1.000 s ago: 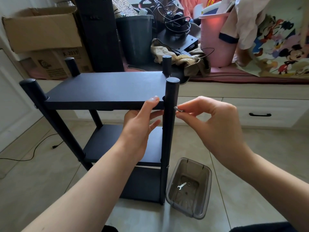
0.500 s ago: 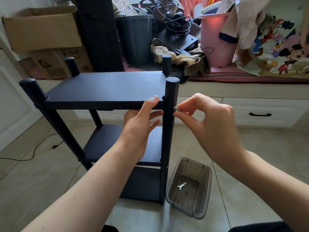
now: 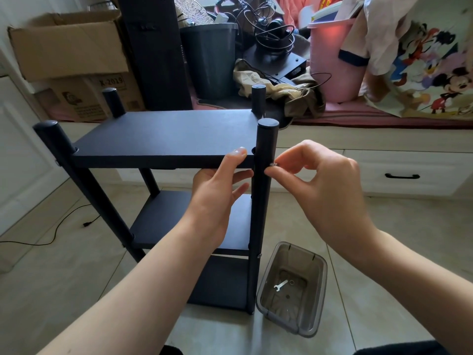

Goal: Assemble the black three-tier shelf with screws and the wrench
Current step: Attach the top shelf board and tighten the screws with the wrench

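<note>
1. Shelf (image 3: 163, 134), black, three tiers on four round posts; stands upright on the tiled floor (image 3: 51, 278), in front of a low white cabinet (image 3: 384, 170) piled with boxes, bins and cloth.
2. Near right post (image 3: 263, 201): runs from floor to just above the top tier.
3. Left hand (image 3: 217, 190): grips the front edge of the top tier beside that post, thumb on the upper face, fingers curled beneath.
4. Right hand (image 3: 325, 185): thumb and forefinger pinch a small screw (image 3: 273, 165) against the right side of the post, level with the top tier; other fingers loosely curled.
5. Tub (image 3: 314, 303), clear grey plastic; on the floor just right of the post's foot.
6. Wrench (image 3: 281, 285), small and pale; lies flat on the tub's bottom, with a small ring-shaped piece (image 3: 292, 282) just beside it.
</note>
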{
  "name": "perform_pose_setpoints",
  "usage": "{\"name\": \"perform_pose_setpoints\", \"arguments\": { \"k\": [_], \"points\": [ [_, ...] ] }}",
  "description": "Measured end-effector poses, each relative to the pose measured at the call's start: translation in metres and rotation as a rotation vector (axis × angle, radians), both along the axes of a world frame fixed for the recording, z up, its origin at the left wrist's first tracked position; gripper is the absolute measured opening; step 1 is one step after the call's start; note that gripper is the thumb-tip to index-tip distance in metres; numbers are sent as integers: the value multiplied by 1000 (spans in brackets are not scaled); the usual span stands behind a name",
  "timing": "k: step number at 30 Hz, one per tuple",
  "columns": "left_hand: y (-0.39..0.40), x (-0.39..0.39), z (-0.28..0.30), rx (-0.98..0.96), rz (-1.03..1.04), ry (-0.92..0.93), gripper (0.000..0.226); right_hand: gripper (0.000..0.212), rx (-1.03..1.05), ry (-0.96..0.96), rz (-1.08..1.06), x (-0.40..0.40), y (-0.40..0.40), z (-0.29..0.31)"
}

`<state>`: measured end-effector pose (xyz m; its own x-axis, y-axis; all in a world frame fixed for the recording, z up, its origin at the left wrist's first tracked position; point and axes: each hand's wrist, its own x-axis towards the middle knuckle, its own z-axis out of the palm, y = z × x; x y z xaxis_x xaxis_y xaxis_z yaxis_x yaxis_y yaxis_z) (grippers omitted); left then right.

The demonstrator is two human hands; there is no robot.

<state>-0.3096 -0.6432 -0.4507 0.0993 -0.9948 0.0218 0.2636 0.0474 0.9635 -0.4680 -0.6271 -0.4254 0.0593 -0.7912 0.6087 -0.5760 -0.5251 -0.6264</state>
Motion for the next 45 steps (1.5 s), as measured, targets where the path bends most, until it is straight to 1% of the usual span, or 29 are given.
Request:
{"name": "perform_pose_setpoints", "arguments": {
  "k": [4,9,14,17,21,24,26,27,31,35,39,45],
  "points": [
    [0,0,0,1,-3,-9,42,17,3,-2,-11,0,0,0],
    [0,-1,1,-1,4,-17,31,13,4,20,-20,1,0,-1],
    [0,-1,1,-9,3,-6,30,12,-2,37,-32,1,-1,-2],
    [1,-2,1,-19,3,0,27,14,18,6,-30,1,-3,-1],
    [1,-2,1,-27,5,17,32,18,59,-79,3,2,-4,1],
    [1,-2,2,-20,15,15,39,21,69,-68,-32,3,-4,1],
    [2,-3,2,-18,18,13,33,21,75,-58,-41,2,-4,1],
    [2,-3,3,-17,17,13,30,21,76,-54,-34,1,-3,1],
    [2,-3,3,-22,19,13,33,14,63,-7,-14,-1,1,4],
    [2,-3,3,-33,7,4,23,8,46,19,-21,-2,5,5],
    [3,-4,2,-37,5,4,22,7,52,1,-6,-2,2,6],
    [4,-4,3,-45,0,4,21,7,81,-76,48,-1,-3,4]
  ]
}}
